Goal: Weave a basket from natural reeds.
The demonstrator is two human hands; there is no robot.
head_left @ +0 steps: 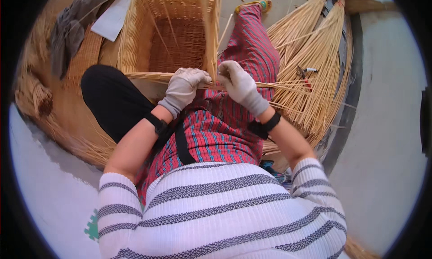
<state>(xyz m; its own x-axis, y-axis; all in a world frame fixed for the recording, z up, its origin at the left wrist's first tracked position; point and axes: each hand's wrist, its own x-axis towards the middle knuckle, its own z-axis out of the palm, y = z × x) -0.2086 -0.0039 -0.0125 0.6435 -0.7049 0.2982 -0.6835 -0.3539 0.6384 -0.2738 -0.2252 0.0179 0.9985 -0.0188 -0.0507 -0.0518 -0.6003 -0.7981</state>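
A rectangular wicker basket (127,45) leans before me at upper centre, its woven inside showing, with a darker brown bottom. My left hand (186,85), in a whitish work glove, is closed at the basket's near right corner, fingers pinching the edge. Just right of that corner my right hand (241,84), gloved alike, has its thumb and fingers pressed together on a thin wicker strand. Several loose strands (270,85) run out to the right from under that hand. The exact grip of both sets of fingertips is partly hidden.
Bundles of pale wicker rods (310,47) lie fanned out at right, with red-handled pliers (306,79) on them. At upper left are a grey cloth (69,34), a white board (112,18) and a woven panel (85,54). More rods (33,94) lie far left.
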